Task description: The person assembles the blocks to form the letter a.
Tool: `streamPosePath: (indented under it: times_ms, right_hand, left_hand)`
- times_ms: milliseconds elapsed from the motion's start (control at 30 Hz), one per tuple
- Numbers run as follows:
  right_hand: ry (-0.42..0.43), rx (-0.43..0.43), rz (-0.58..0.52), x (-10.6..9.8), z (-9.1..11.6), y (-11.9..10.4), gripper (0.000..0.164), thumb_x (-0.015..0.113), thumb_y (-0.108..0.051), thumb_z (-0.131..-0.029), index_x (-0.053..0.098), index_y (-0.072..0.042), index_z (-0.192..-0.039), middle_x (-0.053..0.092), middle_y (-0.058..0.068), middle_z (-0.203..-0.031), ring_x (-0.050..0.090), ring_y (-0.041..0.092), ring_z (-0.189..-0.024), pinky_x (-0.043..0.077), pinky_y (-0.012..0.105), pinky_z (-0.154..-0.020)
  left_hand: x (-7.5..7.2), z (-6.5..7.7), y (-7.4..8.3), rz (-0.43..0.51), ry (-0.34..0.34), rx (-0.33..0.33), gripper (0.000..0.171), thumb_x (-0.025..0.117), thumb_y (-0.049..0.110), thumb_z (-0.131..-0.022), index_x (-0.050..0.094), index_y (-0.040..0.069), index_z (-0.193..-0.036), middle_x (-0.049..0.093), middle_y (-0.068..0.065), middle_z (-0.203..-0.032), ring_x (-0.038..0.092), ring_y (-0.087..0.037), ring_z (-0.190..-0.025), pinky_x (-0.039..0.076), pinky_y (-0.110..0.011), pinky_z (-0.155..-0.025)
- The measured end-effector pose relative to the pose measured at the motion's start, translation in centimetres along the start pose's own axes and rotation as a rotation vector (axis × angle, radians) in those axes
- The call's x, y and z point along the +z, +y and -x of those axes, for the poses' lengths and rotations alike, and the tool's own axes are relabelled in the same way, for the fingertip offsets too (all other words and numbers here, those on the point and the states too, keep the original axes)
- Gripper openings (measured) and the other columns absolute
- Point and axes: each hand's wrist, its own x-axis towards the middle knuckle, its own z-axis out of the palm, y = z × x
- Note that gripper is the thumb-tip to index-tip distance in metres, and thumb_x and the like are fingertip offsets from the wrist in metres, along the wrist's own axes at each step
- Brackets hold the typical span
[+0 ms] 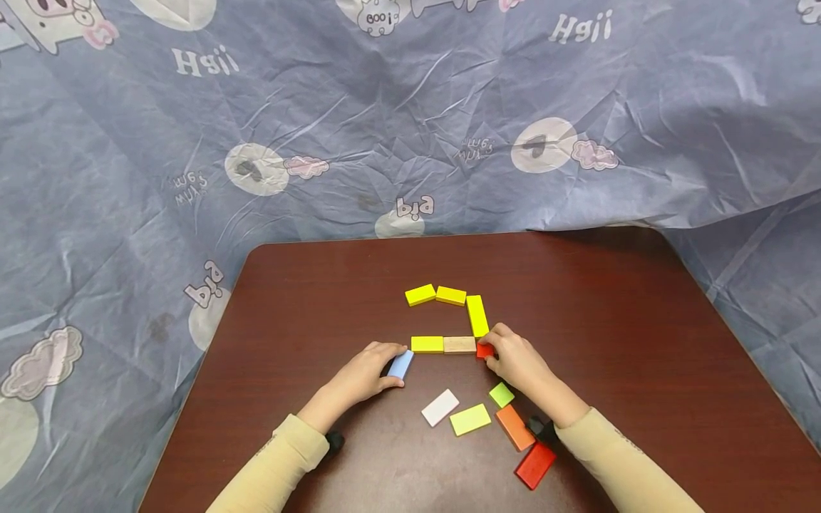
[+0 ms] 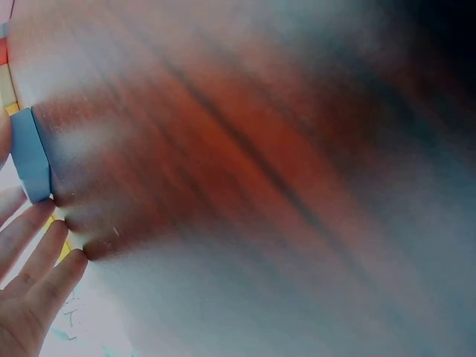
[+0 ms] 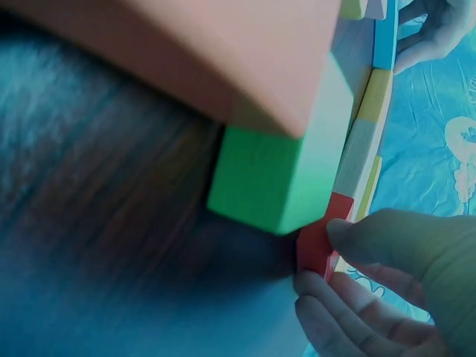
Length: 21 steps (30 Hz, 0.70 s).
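Note:
Between the thumb and fingers of my left hand point(image 1: 367, 372) is a light blue block point(image 1: 400, 365), lying at a slant on the table. The left wrist view shows this blue block point(image 2: 31, 155) at its edge, fingertips close against it. My right hand point(image 1: 518, 360) pinches a small red block point(image 1: 484, 350), mostly covered by the fingers in the head view. In the right wrist view, thumb and fingers hold the red block point(image 3: 321, 236). A natural wood block point(image 1: 459, 345) adjoins it, then a yellow block point(image 1: 427, 345) whose left end is near the blue block.
Above the row are an upright-slanting yellow block point(image 1: 477, 315) and two more yellow blocks, one point(image 1: 452, 296) beside the other point(image 1: 420, 295). Nearer lie white point(image 1: 440, 407), pale yellow point(image 1: 470, 420), green point(image 1: 502, 395), orange point(image 1: 515, 427) and red point(image 1: 535, 465) blocks. A patterned cloth point(image 1: 359, 128) hangs behind the table.

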Motion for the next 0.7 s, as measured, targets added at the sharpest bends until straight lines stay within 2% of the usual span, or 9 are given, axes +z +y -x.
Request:
streamPosePath:
  times_ms: [133, 300, 700]
  right_hand:
    - [0.046, -0.022, -0.004, 0.08, -0.17, 0.18, 0.024, 0.079, 0.004, -0.074, 0.072, 0.0, -0.097, 0.057, 0.009, -0.094, 0.058, 0.019, -0.068, 0.053, 0.032, -0.061]
    - [0.073, -0.021, -0.016, 0.13, -0.38, 0.38, 0.024, 0.08, 0.005, -0.073, 0.071, 0.001, -0.094, 0.056, 0.009, -0.091, 0.058, 0.02, -0.07, 0.054, 0.033, -0.063]
    - [0.048, 0.032, -0.037, -0.35, 0.02, 0.29, 0.023, 0.082, -0.002, -0.076, 0.071, -0.001, -0.096, 0.057, 0.008, -0.093, 0.053, 0.016, -0.068, 0.05, 0.032, -0.062]
  left_hand:
    - [0.07, 0.0, -0.03, -0.01, 0.001, 0.002, 0.06, 0.076, 0.03, -0.087, 0.056, 0.003, -0.136, 0.062, -0.011, -0.133, 0.057, -0.029, -0.123, 0.046, -0.041, -0.103]
    - [0.1, 0.08, 0.01, -0.021, 0.003, 0.009, 0.06, 0.075, 0.03, -0.087, 0.056, 0.003, -0.137, 0.062, -0.011, -0.134, 0.057, -0.029, -0.123, 0.046, -0.04, -0.104]
    - [-0.23, 0.14, 0.51, -0.019, 0.012, 0.023, 0.058, 0.075, 0.024, -0.088, 0.056, -0.001, -0.136, 0.061, -0.016, -0.134, 0.057, -0.032, -0.123, 0.046, -0.042, -0.104]
